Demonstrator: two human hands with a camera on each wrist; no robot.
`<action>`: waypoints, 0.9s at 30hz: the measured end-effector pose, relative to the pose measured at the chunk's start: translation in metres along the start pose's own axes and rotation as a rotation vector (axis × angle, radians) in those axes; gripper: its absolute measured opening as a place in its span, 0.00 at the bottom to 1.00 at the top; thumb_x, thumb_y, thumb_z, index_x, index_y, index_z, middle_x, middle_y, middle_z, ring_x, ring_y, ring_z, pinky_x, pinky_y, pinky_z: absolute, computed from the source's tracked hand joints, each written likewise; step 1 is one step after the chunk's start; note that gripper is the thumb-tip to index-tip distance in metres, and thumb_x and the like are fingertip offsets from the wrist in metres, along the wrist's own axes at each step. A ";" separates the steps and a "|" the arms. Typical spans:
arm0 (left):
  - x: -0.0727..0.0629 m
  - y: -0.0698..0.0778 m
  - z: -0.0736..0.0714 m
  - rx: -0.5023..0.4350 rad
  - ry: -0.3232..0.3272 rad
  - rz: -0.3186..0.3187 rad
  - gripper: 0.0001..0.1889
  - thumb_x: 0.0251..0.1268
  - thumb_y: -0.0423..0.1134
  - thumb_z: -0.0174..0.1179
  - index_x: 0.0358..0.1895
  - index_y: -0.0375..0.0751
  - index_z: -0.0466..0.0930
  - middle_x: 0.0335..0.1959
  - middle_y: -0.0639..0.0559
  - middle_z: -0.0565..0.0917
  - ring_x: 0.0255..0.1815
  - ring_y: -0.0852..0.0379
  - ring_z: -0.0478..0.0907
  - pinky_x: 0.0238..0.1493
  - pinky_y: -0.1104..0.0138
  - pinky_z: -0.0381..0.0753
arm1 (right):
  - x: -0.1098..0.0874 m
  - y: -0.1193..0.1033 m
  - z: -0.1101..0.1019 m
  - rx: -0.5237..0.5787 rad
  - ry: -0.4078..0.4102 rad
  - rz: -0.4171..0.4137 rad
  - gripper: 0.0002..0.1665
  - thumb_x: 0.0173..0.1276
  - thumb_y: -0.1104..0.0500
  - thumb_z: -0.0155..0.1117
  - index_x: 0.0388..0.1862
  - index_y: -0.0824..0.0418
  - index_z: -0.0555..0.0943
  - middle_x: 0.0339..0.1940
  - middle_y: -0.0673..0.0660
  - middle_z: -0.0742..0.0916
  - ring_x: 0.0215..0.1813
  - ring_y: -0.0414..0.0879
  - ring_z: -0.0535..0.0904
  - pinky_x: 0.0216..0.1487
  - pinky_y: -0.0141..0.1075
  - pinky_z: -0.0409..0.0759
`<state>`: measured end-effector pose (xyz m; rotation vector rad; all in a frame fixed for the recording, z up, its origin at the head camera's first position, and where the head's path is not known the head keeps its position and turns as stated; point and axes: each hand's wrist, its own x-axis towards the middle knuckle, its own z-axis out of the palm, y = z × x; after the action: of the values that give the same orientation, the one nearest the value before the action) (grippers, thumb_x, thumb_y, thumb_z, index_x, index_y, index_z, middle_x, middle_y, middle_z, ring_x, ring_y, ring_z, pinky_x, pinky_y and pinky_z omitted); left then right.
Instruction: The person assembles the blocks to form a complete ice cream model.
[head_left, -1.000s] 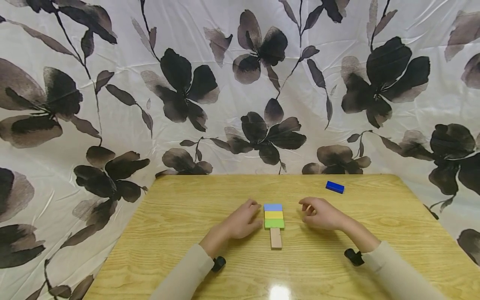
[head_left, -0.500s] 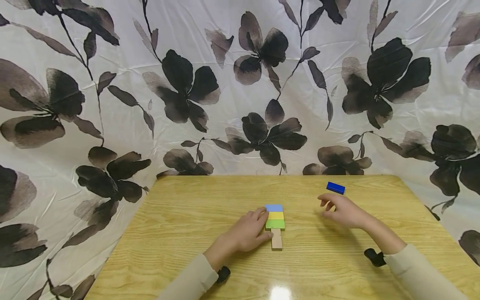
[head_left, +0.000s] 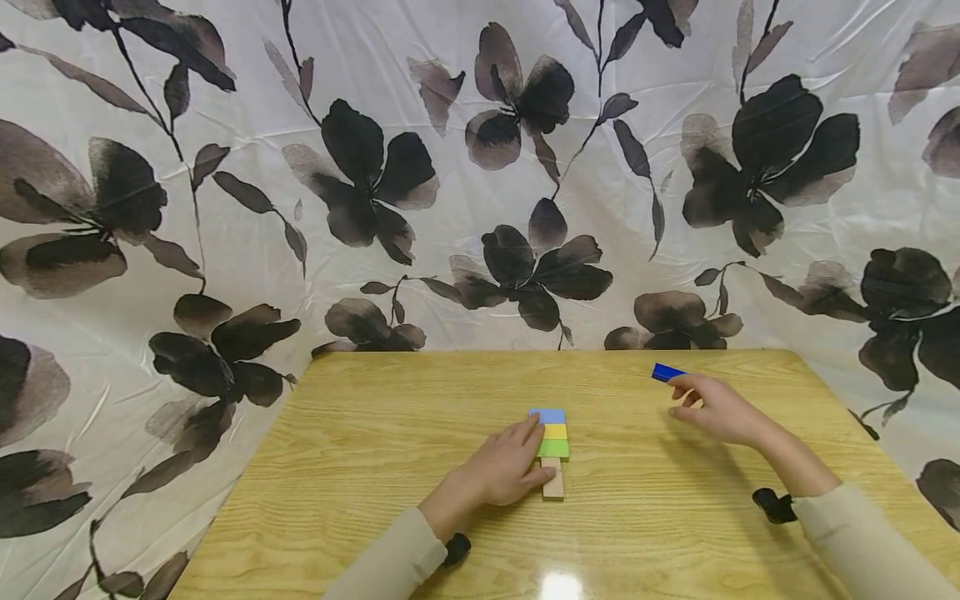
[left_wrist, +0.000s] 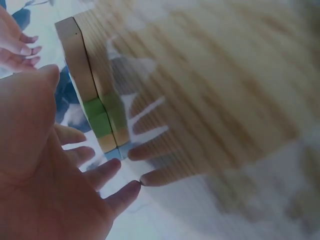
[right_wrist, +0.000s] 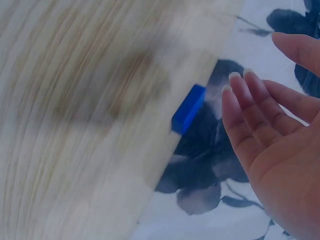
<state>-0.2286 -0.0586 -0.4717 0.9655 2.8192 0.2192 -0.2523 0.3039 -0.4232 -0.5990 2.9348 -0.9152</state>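
Note:
In the head view light blue point(head_left: 553, 416), yellow point(head_left: 557, 431) and green point(head_left: 556, 448) blocks lie in a stacked row on the table, with a plain wooden block point(head_left: 552, 487) at the near end. My left hand point(head_left: 498, 468) rests along their left side, its fingertips over the blue and yellow blocks and its thumb on the wooden one. In the left wrist view the hand's point(left_wrist: 60, 155) fingers are loosely extended beside the row. My right hand point(head_left: 716, 408) hovers just in front of a dark blue block point(head_left: 666, 372), partly covering it. The right wrist view shows relaxed fingers with nothing between them, apart from the dark blue block point(right_wrist: 189, 109).
The wood-grain table point(head_left: 360, 433) ends at a back edge behind the dark blue block. A white cloth with dark flowers point(head_left: 450, 192) hangs behind it. Each wrist carries a small black camera, such as the one at the right wrist point(head_left: 772, 505).
My left hand has moved right, from beside the row of blocks onto its left side. The right hand has moved right and away toward the dark blue block. The blocks stay about where they were.

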 end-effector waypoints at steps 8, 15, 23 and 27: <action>-0.003 0.004 0.005 0.066 -0.052 -0.023 0.38 0.83 0.61 0.36 0.83 0.40 0.48 0.85 0.44 0.45 0.83 0.49 0.52 0.76 0.51 0.61 | -0.001 0.014 -0.009 0.007 0.022 0.043 0.29 0.71 0.61 0.67 0.62 0.80 0.74 0.48 0.68 0.85 0.46 0.57 0.83 0.43 0.45 0.82; -0.001 0.005 0.008 0.095 -0.077 -0.041 0.37 0.83 0.62 0.35 0.84 0.43 0.48 0.85 0.47 0.44 0.83 0.51 0.50 0.77 0.51 0.60 | 0.004 0.028 -0.020 0.003 0.052 0.081 0.29 0.73 0.61 0.65 0.62 0.82 0.73 0.47 0.70 0.84 0.47 0.60 0.82 0.42 0.44 0.81; 0.000 0.006 0.006 0.114 -0.087 -0.043 0.37 0.83 0.62 0.34 0.84 0.42 0.48 0.85 0.46 0.45 0.83 0.51 0.49 0.77 0.51 0.60 | 0.011 0.046 -0.026 -0.012 0.085 0.127 0.30 0.73 0.61 0.64 0.63 0.84 0.71 0.53 0.78 0.81 0.49 0.66 0.81 0.45 0.52 0.81; 0.000 0.006 0.004 0.114 -0.090 -0.049 0.37 0.83 0.62 0.34 0.84 0.42 0.48 0.85 0.46 0.45 0.83 0.52 0.49 0.77 0.51 0.59 | 0.017 0.053 -0.023 -0.004 0.086 0.157 0.32 0.73 0.61 0.64 0.64 0.85 0.69 0.57 0.83 0.78 0.51 0.71 0.80 0.48 0.58 0.80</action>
<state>-0.2238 -0.0537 -0.4748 0.9034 2.7948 0.0085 -0.2899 0.3498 -0.4316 -0.3310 3.0064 -0.9403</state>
